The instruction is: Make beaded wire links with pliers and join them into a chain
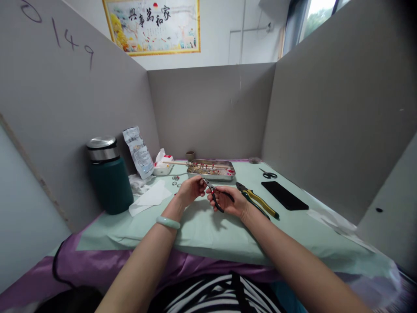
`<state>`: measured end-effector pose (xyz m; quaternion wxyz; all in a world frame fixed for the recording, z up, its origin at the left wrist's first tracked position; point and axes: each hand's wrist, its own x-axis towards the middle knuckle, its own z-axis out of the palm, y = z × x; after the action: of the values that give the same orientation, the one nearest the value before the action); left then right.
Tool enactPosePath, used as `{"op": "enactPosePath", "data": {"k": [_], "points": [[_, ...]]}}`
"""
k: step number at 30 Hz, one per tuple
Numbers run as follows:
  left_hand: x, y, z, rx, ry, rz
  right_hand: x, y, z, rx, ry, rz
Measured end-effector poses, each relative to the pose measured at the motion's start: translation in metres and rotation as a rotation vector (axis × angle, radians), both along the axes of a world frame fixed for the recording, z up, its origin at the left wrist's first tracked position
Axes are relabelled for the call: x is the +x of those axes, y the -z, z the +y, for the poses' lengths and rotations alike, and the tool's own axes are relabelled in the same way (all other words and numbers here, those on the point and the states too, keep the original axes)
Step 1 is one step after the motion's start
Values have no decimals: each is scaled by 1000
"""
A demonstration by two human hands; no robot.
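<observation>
My right hand (230, 201) grips a small pair of pliers (213, 194) with dark handles, red on the inside. The jaws point up and left to the fingertips of my left hand (192, 190). Those fingers are pinched together at the jaw tips; whatever they hold is too small to make out. Just beyond both hands lies a metal tray (211, 177) of beads and small parts, with beaded sticks across it. Several small rings (175, 183) rest on the cloth left of the tray.
Large yellow-and-green pliers (260, 202), a black phone (284, 195) and scissors (269, 175) lie to the right. A green thermos (110, 182), a foil pouch (138, 152), white paper (151, 198) and a tissue pack (163, 165) are at left. Grey partitions (211, 113) enclose the table.
</observation>
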<state>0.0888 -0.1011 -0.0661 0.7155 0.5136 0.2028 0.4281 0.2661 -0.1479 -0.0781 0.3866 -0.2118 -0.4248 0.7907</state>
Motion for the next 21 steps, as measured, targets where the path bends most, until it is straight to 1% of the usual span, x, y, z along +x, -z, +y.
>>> {"op": "enactPosePath", "data": {"k": [6, 10, 14, 18, 21], "points": [[-1, 3, 3, 3, -53, -53, 0, 2, 1, 35, 1, 9], [-1, 4, 5, 26, -53, -39, -1, 3, 2, 59, 1, 17], [0, 5, 4, 43, -58, -24, -2, 4, 3, 87, 31, 17], [0, 5, 3, 70, -62, -26, -2, 3, 2, 88, 57, 24], [0, 5, 3, 95, -56, -7, -1, 2, 1, 76, 48, 26]]}}
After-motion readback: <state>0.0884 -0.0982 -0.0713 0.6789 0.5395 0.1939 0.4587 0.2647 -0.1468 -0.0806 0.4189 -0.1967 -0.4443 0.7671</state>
